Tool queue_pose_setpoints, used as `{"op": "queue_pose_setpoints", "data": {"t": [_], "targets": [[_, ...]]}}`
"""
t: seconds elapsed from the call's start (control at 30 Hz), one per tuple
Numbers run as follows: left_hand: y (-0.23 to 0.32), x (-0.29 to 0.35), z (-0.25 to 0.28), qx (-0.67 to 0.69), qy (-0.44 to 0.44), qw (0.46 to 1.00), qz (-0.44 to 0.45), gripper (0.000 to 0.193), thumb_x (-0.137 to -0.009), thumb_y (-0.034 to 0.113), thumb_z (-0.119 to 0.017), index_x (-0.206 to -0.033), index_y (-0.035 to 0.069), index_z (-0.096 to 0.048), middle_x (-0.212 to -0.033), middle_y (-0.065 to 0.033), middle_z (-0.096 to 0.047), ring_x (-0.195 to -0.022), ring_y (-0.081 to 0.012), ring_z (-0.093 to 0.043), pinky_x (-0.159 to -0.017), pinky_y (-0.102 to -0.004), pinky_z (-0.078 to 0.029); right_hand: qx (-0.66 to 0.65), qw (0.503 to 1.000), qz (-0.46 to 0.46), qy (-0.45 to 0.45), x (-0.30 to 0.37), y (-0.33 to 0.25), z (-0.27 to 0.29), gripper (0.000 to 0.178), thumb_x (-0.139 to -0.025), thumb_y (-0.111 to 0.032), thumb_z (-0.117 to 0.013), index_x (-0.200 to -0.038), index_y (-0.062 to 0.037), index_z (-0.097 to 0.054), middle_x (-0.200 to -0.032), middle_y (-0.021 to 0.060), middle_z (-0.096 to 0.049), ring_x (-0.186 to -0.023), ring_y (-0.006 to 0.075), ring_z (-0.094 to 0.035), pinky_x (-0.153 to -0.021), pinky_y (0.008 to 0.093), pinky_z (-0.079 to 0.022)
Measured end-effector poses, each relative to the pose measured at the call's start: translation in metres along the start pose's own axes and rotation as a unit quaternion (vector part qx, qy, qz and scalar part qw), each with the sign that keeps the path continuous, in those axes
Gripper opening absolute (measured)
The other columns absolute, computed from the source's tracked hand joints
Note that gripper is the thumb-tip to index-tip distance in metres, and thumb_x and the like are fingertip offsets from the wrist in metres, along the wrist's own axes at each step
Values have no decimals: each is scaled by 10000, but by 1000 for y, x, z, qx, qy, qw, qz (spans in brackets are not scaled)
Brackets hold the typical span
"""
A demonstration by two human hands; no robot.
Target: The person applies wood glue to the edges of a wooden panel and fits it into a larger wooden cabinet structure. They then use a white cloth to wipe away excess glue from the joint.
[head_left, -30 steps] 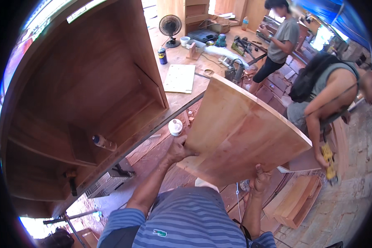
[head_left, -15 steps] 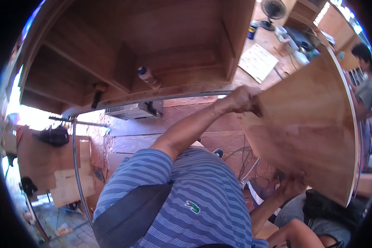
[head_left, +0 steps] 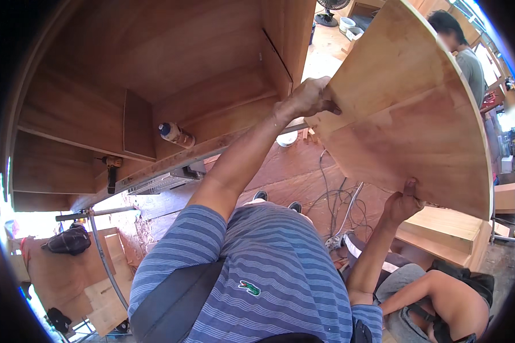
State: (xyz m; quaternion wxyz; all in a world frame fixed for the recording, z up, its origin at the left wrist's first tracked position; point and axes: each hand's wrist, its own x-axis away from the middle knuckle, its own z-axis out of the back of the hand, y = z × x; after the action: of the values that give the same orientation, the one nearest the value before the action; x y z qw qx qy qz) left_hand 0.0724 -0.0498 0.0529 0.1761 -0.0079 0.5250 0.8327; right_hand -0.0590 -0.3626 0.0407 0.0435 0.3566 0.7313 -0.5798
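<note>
A large plywood panel (head_left: 406, 108) with a pale edge is held up at my right. My left hand (head_left: 310, 100) grips its near left edge, thumb on the face that I see and the other fingers out of sight. Lower down, my right hand (head_left: 403, 203) holds the bottom edge, its thumb against the same face. Ahead and to the left stands an open wooden cabinet (head_left: 212, 68) with inner dividers. Inside its front edge are a bottle (head_left: 177, 135) with a blue cap, lying tilted, and a cordless drill (head_left: 112, 171).
A person (head_left: 463, 51) stands beyond the panel. Another person (head_left: 429, 303) sits low at my right, close to my forearm. Cables (head_left: 340, 206) lie on the floor near my feet. A wooden box (head_left: 446, 231) is under the panel, and a metal stand (head_left: 100, 240) is at left.
My view has turned right. The panel has swung up and toward the far side in my hands, and my right hand has risen with its lower edge.
</note>
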Motion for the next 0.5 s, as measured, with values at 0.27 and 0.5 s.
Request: {"op": "queue_pose_setpoints", "data": {"t": [0.27,0.5], "targets": [[7,-6,7,93,-15,995,-7,437,-844,76,-677,-1227,-44,-507,-1136,-189,-623,-1001,-288,-632,-877,-428,-526,17,1000,6,-19,-9,-6,-24,205,-832,34,-678,-1035,25,-647,-1059,103,-660,-955,176,-618,-894,320,-488],[-30,1,-34,-8,115,988,-100,1034,-624,300,-897,-1415,28,-288,-1359,-172,-478,-1222,-286,-507,-969,-406,-479,122,991,46,-21,-9,-20,-33,169,-806,12,-718,-969,32,-681,-971,109,-694,-911,169,-629,-853,293,-484]]}}
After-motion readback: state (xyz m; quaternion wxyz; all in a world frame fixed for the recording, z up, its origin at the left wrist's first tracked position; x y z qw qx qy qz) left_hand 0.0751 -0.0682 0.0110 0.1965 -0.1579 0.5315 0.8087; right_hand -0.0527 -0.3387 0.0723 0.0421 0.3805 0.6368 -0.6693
